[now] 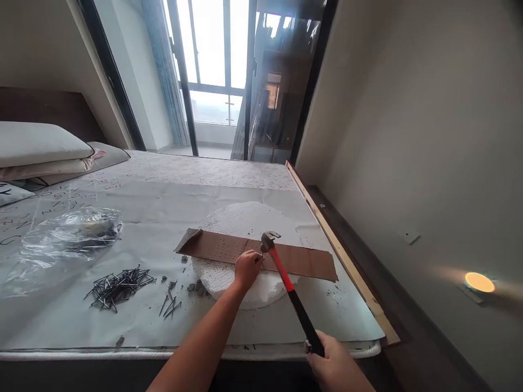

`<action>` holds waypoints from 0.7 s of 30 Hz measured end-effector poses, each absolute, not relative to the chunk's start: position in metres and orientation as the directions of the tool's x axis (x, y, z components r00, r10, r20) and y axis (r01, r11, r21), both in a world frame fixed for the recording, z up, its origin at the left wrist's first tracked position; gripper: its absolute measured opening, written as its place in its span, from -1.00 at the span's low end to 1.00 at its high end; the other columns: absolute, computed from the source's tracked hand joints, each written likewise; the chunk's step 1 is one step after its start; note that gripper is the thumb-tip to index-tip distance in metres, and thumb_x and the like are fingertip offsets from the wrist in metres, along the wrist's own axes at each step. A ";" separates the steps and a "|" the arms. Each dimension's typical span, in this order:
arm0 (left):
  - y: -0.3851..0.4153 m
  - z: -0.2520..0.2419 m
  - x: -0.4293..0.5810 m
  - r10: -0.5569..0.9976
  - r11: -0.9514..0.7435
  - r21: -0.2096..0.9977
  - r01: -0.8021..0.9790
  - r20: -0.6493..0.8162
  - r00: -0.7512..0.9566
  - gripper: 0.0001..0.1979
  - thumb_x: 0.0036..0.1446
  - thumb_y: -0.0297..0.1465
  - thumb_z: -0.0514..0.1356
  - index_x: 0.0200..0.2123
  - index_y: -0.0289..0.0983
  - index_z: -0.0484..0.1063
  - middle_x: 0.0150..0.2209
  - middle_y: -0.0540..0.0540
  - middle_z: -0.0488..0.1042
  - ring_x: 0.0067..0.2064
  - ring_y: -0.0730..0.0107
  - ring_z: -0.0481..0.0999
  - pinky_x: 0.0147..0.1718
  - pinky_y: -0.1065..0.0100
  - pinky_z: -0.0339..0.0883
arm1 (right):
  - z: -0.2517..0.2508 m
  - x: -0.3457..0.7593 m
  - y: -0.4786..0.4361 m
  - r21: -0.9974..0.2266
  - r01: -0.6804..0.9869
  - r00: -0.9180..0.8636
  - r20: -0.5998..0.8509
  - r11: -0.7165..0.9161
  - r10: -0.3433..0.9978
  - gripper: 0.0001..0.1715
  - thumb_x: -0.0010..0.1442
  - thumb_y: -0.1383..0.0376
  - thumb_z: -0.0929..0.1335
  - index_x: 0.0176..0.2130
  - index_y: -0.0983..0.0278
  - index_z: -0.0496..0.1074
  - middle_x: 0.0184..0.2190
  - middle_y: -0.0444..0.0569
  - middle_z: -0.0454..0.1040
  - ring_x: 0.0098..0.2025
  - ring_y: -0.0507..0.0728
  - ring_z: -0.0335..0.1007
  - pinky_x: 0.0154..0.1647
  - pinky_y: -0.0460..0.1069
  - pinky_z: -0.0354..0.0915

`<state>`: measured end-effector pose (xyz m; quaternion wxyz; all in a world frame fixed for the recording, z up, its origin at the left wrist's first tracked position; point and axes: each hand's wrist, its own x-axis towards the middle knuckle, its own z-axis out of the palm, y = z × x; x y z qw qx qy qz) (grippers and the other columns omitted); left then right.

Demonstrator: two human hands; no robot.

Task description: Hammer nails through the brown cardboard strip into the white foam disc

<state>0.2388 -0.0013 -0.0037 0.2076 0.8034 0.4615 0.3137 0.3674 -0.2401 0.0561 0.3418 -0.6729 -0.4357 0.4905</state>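
1. Hands working apart, not touching: L hand [247, 269] pinching something too small to tell, just over near edge of brown perforated strip [223, 247]; R hand [337, 362] gripping end of red-and-black claw hammer [286, 277].
2. Strip lying straight ahead of me, long axis running L–R across white foam disc [245, 220], R end slightly nearer me.
3. L hand sitting nearer strip; R hand staying back by me, hammer head reaching over strip, just beside L hand.
4. Loose nails [120, 286] lying left of disc, plastic bag [69, 234] beyond them, both on paper-covered bed [122, 354].
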 end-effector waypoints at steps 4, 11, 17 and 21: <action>-0.001 -0.006 0.238 0.863 -0.503 0.610 0.613 0.316 0.394 -0.81 0.08 -0.40 0.13 -0.47 -0.24 0.53 -0.41 -0.07 0.50 -0.35 0.42 0.44 -0.37 0.44 0.21 | 0.053 0.369 -0.243 -0.884 0.205 0.178 -0.387 -0.419 0.905 -0.90 -0.06 0.25 0.28 -0.45 0.23 0.27 -0.70 -0.26 0.10 -0.63 -0.01 0.05 -0.57 -0.11 0.10; -0.001 -0.006 0.238 0.866 -0.499 0.588 0.637 0.306 0.396 -0.81 0.08 -0.39 0.13 -0.48 -0.24 0.53 -0.40 -0.07 0.50 -0.33 0.40 0.44 -0.35 0.41 0.20 | 0.050 0.370 -0.244 -0.892 0.196 0.152 -0.383 -0.407 0.911 -0.88 -0.08 0.23 0.29 -0.47 0.23 0.32 -0.66 -0.18 0.25 -0.53 0.08 0.25 -0.47 -0.08 0.21; -0.002 -0.003 0.238 0.861 -0.504 0.624 0.597 0.315 0.399 -0.82 0.06 -0.40 0.13 -0.36 -0.24 0.54 -0.35 -0.09 0.51 -0.33 0.40 0.45 -0.37 0.41 0.24 | 0.054 0.369 -0.246 -0.901 0.220 0.160 -0.345 -0.374 0.925 -0.73 -0.07 0.19 0.28 -0.36 0.28 0.42 -0.56 -0.08 0.39 -0.40 0.17 0.34 -0.31 -0.02 0.26; -0.001 0.006 0.228 0.856 -0.510 0.707 0.491 0.356 0.376 -0.73 0.05 -0.43 0.09 -0.20 -0.27 0.51 -0.30 -0.10 0.49 -0.38 0.45 0.44 -0.39 0.43 0.29 | 0.059 0.367 -0.244 -0.909 0.198 0.136 -0.344 -0.366 0.929 -0.69 -0.07 0.19 0.28 -0.32 0.29 0.44 -0.51 -0.06 0.43 -0.35 0.19 0.35 -0.30 -0.03 0.27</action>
